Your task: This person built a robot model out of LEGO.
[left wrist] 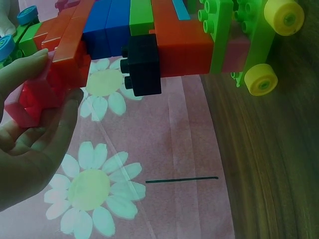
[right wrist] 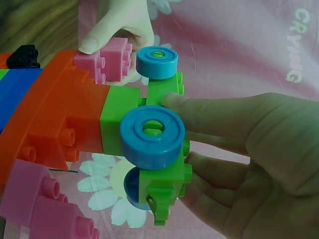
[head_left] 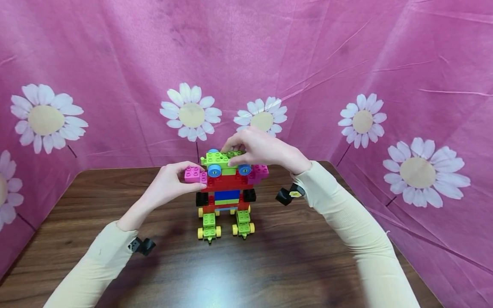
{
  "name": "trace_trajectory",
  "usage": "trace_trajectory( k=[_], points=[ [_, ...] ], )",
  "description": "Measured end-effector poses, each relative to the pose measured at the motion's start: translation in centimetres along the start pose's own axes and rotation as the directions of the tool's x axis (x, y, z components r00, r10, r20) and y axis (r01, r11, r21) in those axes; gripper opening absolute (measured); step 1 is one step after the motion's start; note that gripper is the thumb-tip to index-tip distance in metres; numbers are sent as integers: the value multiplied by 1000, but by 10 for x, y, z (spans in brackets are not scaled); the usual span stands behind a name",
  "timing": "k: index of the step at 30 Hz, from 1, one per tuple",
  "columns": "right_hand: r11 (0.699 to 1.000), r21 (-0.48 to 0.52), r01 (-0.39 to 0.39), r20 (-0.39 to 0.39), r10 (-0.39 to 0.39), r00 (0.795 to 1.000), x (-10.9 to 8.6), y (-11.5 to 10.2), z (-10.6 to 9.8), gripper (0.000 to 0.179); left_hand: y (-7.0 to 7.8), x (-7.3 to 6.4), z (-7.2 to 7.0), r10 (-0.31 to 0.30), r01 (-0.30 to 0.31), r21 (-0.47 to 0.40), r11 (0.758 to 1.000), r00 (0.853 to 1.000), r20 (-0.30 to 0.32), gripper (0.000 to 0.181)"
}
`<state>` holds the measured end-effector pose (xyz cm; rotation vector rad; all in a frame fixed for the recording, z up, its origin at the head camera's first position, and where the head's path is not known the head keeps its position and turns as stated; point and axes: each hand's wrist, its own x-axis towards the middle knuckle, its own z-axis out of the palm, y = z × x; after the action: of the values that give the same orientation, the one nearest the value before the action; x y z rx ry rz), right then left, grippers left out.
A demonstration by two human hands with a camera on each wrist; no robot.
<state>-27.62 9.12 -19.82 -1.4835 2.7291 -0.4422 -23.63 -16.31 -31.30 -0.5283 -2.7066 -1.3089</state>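
A figure of toy building blocks stands on the table, with a red body and a blue block below it. On top sits a lime-green wheeled block with blue wheels. My right hand pinches this block from above, thumb on its near side. My left hand grips the pink blocks at the figure's left side, thumb in front and fingers behind. More pink blocks stick out on the opposite side. Two green wheeled bases with yellow wheels form the feet.
Black blocks jut from both sides of the figure's middle. The brown wooden table lies beneath it. Behind and at both sides hangs a pink cloth with white daisies. Black wrist cameras sit on both sleeves.
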Motion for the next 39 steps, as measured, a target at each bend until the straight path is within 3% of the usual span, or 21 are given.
trace_trajectory(
  k=[23,39],
  points=[
    [999,10,44,-3,-44,999,-3,-1,1,33,0,0,-1,2,-2,12,1000,1000,-9,41],
    [1000,-3,-8,0,8,1000,2,1,1,34,0,0,0,-8,8,8,1000,1000,-2,42]
  ],
)
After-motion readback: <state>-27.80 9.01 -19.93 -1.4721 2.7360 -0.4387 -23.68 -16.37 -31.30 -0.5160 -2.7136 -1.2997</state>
